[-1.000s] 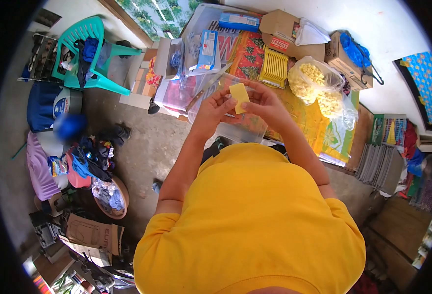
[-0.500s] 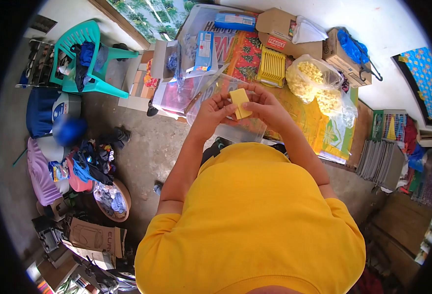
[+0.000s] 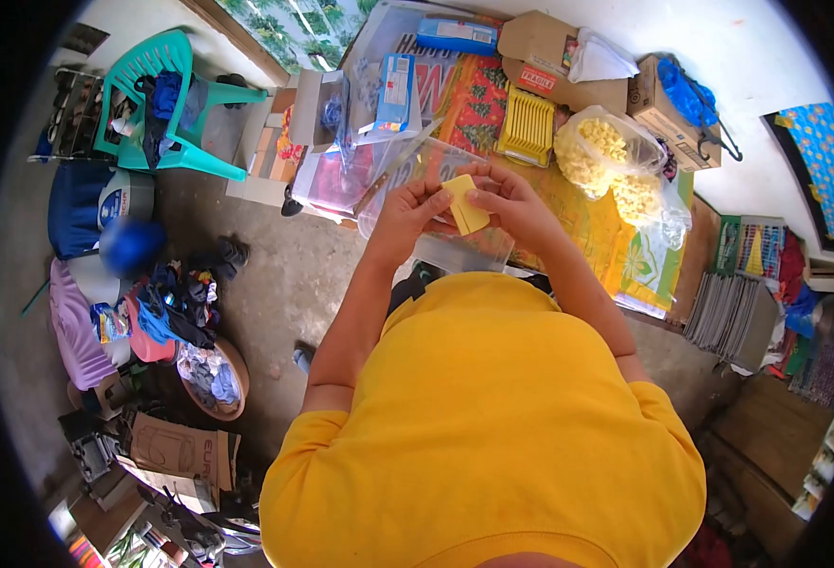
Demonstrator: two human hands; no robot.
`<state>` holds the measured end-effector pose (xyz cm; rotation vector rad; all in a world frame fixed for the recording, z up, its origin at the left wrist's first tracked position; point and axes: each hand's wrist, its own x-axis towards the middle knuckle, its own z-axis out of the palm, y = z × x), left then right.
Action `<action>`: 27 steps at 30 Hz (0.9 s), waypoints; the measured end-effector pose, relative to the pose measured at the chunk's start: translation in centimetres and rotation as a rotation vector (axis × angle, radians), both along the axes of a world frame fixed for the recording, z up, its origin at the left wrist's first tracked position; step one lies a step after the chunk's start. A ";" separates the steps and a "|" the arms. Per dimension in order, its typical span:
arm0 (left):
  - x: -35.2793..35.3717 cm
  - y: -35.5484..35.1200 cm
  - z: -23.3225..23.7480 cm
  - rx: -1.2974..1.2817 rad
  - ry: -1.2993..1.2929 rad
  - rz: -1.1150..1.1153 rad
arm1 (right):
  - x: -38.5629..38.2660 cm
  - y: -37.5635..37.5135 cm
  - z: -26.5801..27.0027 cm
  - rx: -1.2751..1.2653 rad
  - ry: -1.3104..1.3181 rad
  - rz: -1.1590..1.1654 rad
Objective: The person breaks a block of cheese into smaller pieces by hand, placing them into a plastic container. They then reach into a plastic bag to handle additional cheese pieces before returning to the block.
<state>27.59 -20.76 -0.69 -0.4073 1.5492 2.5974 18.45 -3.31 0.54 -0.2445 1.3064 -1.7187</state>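
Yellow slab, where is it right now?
In the head view the yellow slab sits centre-top, pinched between the left hand and the right hand, just above the clear plastic tub.

Bare concrete floor [image 3: 275, 284], white wall [image 3: 767, 47], teal plastic chair [image 3: 144, 68] in daylight.

Head camera, steep downward view, close

Counted: one flat yellow rectangular slab [image 3: 465, 206], pinched between two hands (left hand [image 3: 400, 222], right hand [image 3: 521, 213]). Beneath them, one clear plastic tub [image 3: 464, 254] was noted. Beyond the right hand: one yellow slotted plastic rack [image 3: 527, 125], two clear plastic bags of yellow pieces [image 3: 595, 151], two brown cardboard boxes [image 3: 544, 71]. Beyond the left hand: two blue printed cartons [image 3: 396, 90], one turquoise plastic chair [image 3: 166, 104].
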 end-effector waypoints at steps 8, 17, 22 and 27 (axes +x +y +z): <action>-0.4 0.4 0.4 0.030 -0.056 0.001 | -0.4 0.3 0.0 0.043 0.030 0.008; -0.5 -0.1 0.0 0.046 -0.048 0.046 | -0.8 -0.3 0.3 0.033 0.001 0.021; -0.4 -0.8 -0.7 0.164 -0.115 0.096 | -1.7 -0.7 -0.3 0.090 0.044 -0.040; 0.7 -1.9 -3.0 0.300 -0.114 0.199 | -3.9 -0.9 -6.9 0.640 0.534 0.163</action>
